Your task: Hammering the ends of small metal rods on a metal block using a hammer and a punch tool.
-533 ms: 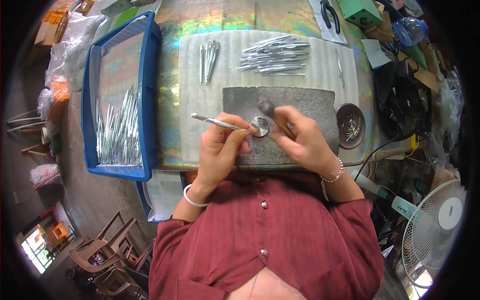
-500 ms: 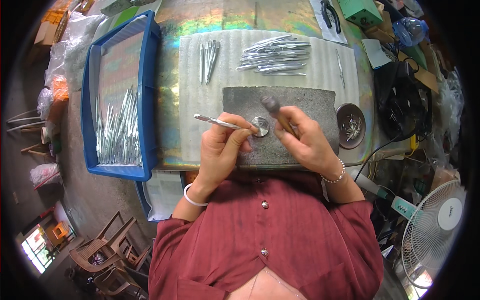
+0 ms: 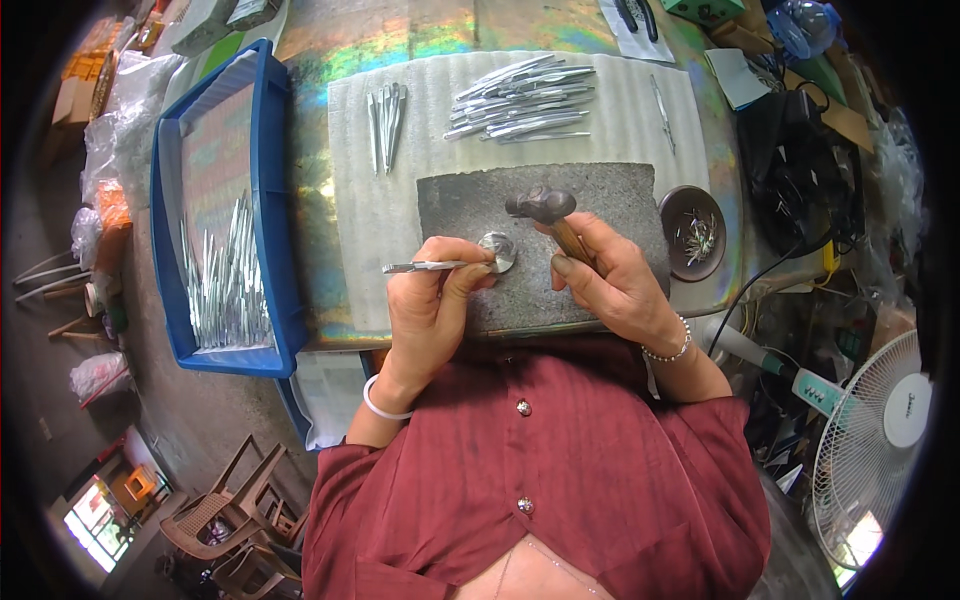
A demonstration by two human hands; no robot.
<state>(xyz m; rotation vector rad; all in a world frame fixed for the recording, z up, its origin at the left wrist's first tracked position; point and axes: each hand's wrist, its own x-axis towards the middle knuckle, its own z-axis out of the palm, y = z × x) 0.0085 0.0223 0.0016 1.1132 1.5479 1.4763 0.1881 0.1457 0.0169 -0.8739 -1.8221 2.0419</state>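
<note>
My left hand (image 3: pixel 432 295) pinches a slim silver metal piece (image 3: pixel 422 266). The piece points left, and its right end is at the edge of a small round metal block (image 3: pixel 497 251). Fingertips partly cover that end. The block sits on a dark grey stone slab (image 3: pixel 590 290). In my right hand (image 3: pixel 612 272) is a hammer (image 3: pixel 545 205), gripped by its wooden handle close to the head. Its dark head is raised just above and right of the block, apart from the metal piece.
Beyond the slab, a white foam sheet (image 3: pixel 350 220) bears a heap of slim metal pieces (image 3: pixel 525 98) and a smaller bundle (image 3: pixel 386 125). At left, a blue tray (image 3: pixel 283 200) contains many more. A brown bowl (image 3: pixel 690 265) with small metal bits stands right. A fan (image 3: pixel 870 430) is at lower right.
The whole view has shifted a little. The hammer head has turned sideways and shows sharply instead of blurred. The metal piece in my left hand has tipped to nearly level.
</note>
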